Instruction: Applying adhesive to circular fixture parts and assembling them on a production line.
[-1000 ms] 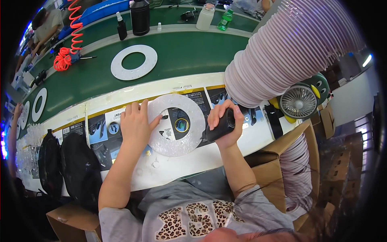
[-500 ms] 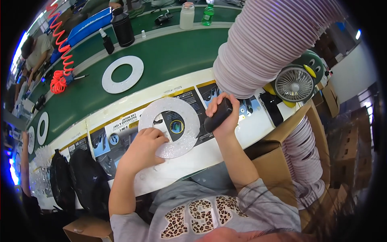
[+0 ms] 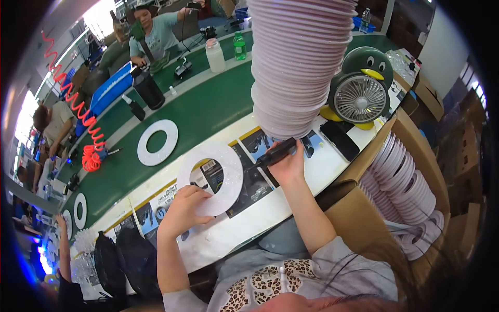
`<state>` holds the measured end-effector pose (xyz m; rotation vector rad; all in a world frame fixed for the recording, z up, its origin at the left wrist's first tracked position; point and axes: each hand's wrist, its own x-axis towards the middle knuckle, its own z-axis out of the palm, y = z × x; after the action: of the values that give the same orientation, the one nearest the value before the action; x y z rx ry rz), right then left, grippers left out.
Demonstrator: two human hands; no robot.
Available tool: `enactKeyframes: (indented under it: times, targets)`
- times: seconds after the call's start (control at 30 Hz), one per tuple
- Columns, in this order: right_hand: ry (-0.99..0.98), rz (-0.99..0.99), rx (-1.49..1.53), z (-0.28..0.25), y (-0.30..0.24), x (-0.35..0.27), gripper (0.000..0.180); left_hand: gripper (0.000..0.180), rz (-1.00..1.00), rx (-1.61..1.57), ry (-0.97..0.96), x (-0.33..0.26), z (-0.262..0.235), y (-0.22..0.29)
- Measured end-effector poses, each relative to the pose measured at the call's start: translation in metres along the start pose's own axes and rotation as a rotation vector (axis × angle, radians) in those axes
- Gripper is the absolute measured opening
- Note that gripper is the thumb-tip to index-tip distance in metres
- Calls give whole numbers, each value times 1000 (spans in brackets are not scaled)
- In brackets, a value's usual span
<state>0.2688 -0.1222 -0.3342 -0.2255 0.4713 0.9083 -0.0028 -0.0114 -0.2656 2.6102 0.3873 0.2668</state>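
A flat white ring [image 3: 234,177] lies over the printed packaging sheets at the front of the bench. My left hand [image 3: 183,210] grips its near left edge, fingers on top and thumb at the near side. In my right hand [image 3: 290,167] is a black hand-held tool [image 3: 278,152] with a thin tip, pointing left toward the ring and apart from it. The tool's exact kind is hard to make out. Just beyond my right hand rises a tall stack of white rings [image 3: 296,67].
A penguin-shaped fan [image 3: 361,99] and a black flat case [image 3: 339,141] stand at the right. An open cardboard box [image 3: 345,218] holds more rings. Another ring [image 3: 171,139] lies on the green surface, near a black bottle [image 3: 148,89] and red coiled hose [image 3: 92,158]. Co-workers sit beyond.
The view has swung, bringing a far co-worker into sight. My right hand has turned the black tool so its thin tip shows, pointing left. My left hand stays on the ring.
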Motion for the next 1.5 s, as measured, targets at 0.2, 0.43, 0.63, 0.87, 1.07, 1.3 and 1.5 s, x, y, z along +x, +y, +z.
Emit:
enactKeyframes:
  times: [0.2,0.43,0.63,0.87,1.07,1.3,1.5]
  targets:
    - [-208,-8,38,1,-19,2,40,47,-76,8,59,47,-7,-24]
    - [-216,8,110,6,-31,1,40,59,-100,358,219,158,-28,-110]
    - [-207,-2,139,5,-45,1,40,36,132,78,938,232,-143,-11]
    - [-199,17,122,10,-51,-8,37,86,602,183,734,257,-264,256]
    - [-282,23,132,20,-56,-15,41,68,198,715,-205,301,-281,335]
    - [-203,28,110,26,-62,-16,44,60,164,723,-165,337,-285,317]
    - [-180,3,101,32,-63,-26,45,63,134,621,-27,302,-283,324]
